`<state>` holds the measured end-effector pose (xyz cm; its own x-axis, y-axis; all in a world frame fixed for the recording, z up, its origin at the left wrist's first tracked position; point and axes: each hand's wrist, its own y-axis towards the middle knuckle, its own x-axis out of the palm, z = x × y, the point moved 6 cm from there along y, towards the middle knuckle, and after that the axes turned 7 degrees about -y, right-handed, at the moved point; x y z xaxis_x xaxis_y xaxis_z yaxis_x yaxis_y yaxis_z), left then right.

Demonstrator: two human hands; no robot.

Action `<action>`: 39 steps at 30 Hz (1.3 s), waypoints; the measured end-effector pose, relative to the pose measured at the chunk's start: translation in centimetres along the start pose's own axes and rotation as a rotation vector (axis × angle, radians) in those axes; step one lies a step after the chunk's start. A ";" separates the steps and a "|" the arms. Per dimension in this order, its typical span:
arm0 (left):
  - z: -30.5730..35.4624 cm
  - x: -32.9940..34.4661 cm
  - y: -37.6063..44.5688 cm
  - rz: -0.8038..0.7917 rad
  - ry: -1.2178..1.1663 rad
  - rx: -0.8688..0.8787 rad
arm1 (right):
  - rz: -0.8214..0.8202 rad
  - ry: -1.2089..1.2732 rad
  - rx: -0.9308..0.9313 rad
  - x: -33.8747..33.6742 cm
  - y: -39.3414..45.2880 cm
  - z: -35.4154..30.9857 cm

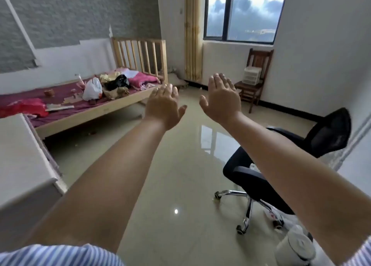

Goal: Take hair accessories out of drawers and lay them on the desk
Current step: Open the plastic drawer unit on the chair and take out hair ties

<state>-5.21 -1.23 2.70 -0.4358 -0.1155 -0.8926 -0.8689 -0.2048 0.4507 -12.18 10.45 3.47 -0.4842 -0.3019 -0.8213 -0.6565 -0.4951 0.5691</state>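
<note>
Both my arms are stretched straight out in front of me over the tiled floor. My left hand (164,105) and my right hand (221,98) are raised with backs toward me, fingers extended, and hold nothing. A small white plastic drawer unit (252,75) stands on the seat of a brown wooden chair (256,73) against the far wall under the window, well beyond my hands. A white desk surface (18,157) shows at the left edge, below my left arm. No hair accessories are visible.
A wooden bed (94,109) with a purple sheet, bags and clutter fills the left side. A black office swivel chair (291,161) stands at the right. A white kettle (297,245) sits on the floor at the bottom right. Glossy beige floor lies between.
</note>
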 end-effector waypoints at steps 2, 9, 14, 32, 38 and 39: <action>-1.0 4.1 1.3 -0.104 -0.023 -0.036 | -0.093 0.003 0.012 4.2 1.2 -0.2; -7.7 19.0 11.6 -0.339 -0.027 -0.038 | -0.354 0.051 0.048 21.3 8.0 0.2; -11.4 26.4 23.0 -0.476 -0.031 0.027 | -0.483 0.044 0.197 30.6 17.0 3.4; -2.9 51.8 72.3 -0.513 -0.087 0.198 | -0.472 -0.042 0.362 56.5 54.6 30.5; 0.4 59.6 90.0 -0.458 -0.101 0.231 | -0.456 -0.089 0.396 64.4 68.2 40.6; 0.9 61.1 93.0 -0.443 -0.096 0.238 | -0.446 -0.096 0.408 66.0 70.5 42.3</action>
<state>-112.89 -26.43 -9.95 -0.0231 0.0246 -0.9994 -0.9996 0.0144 0.0235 -114.93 -9.90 -8.88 -0.1495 -0.0535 -0.9873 -0.9673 -0.1989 0.1572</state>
